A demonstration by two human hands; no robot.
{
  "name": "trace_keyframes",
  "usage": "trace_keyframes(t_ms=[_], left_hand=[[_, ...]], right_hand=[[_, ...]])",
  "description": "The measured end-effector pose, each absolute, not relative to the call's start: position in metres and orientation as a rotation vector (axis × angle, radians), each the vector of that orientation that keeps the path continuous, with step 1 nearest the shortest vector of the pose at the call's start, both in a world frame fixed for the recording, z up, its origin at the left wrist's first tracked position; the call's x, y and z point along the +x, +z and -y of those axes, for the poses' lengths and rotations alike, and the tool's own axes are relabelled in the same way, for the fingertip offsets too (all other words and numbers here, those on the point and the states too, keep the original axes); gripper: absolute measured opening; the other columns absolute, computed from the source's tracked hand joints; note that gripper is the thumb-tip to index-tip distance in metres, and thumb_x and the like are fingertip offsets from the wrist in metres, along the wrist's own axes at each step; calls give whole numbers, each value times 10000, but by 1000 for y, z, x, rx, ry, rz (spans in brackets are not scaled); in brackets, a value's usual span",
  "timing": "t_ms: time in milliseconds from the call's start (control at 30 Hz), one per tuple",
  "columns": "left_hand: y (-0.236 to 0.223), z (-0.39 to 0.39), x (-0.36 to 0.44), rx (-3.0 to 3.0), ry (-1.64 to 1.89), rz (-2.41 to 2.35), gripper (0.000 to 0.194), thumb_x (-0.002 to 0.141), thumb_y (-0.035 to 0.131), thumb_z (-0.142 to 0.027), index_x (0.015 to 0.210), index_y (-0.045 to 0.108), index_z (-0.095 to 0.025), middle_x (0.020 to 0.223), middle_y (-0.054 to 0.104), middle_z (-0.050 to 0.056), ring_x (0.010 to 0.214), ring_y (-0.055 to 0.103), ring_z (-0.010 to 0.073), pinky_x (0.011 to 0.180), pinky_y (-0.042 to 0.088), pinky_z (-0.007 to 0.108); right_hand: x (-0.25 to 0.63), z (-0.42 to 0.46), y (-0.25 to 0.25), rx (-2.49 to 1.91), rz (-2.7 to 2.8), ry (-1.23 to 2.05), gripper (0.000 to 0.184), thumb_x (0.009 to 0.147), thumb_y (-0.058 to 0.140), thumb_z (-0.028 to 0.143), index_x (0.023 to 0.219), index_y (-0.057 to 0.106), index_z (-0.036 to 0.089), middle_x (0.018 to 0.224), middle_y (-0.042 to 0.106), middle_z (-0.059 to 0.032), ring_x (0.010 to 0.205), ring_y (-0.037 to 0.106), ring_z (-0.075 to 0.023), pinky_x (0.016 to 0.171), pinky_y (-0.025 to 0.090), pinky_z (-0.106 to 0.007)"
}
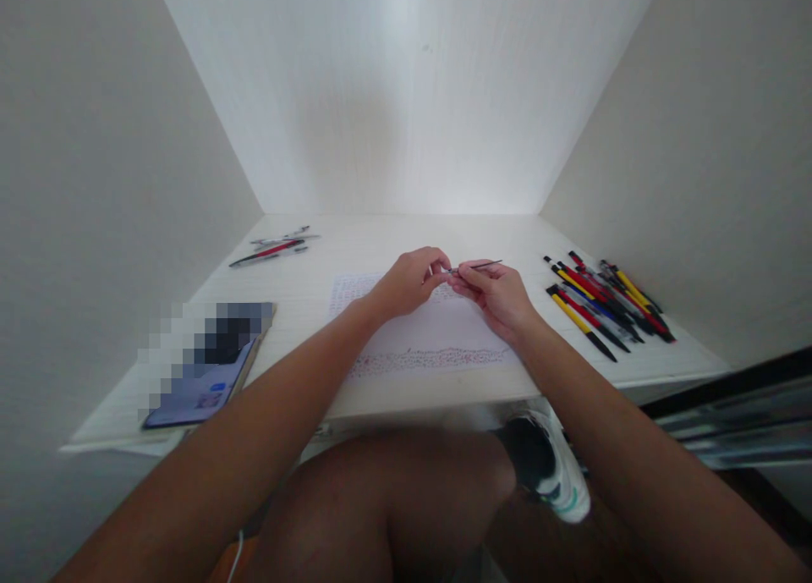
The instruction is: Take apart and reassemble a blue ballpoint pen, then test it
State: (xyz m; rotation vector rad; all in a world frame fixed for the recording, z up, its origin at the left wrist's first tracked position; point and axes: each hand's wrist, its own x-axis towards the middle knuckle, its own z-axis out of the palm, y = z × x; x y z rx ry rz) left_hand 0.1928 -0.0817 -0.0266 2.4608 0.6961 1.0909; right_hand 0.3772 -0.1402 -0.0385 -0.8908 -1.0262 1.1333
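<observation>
Head view: which thing takes up the most room?

The white surface (381,240), across the middle of the frame. Next comes the sheet of paper (431,333) at centre, with bands of small marks along its upper and lower parts. It probably lies there so that both hands come over it comfortably.

And at the lower left?

A flat device (212,380) with a lit screen, partly blurred out. Lying to that side keeps it off the sheet.

Those colours at the right?

A loose bundle of pens (602,299), mostly slanting the same way, perhaps for easy picking. A smaller group of pens (274,250) lies left of centre, above the device.

What about the hands?

The right hand (498,294) pinches a slim dark rod (488,264) between thumb and fingers, near the sheet's upper edge, close to the frame's centre. The left hand (415,278) has its fingers at the rod's left end; whether they grip it, I cannot tell. Using both hands presumably steadies something so thin.
</observation>
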Motion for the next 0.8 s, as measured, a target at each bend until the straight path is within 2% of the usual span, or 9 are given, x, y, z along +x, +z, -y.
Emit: trace_keyframes(t_ms=[300, 533, 800], left_hand=[[-26, 81, 192, 2485, 1147, -645, 86, 930, 590, -222, 927, 655, -166, 879, 662, 34, 769, 584, 128, 735, 455, 285], [-23, 85, 192, 2473, 1096, -661, 115, 939, 568, -246, 937, 658, -174, 908, 673, 43, 792, 597, 137, 758, 464, 298], [-22, 83, 191, 2484, 1069, -665, 114, 932, 562, -234, 947, 657, -174, 949, 682, 51, 826, 607, 141, 780, 470, 302]], right_hand=[[377, 142, -37, -890, 1046, 1153, 323, 667, 939, 312, 835, 740, 121, 867, 692, -110, 765, 663, -198, 740, 597, -261], [377, 143, -35, -948, 1048, 1149, 252, 709, 900, 286, 825, 733, 138, 872, 687, -101, 762, 649, -192, 714, 577, -265], [377, 141, -37, -933, 1053, 1109, 296, 642, 925, 326, 793, 750, 141, 873, 684, -89, 723, 619, -177, 645, 537, -243]])
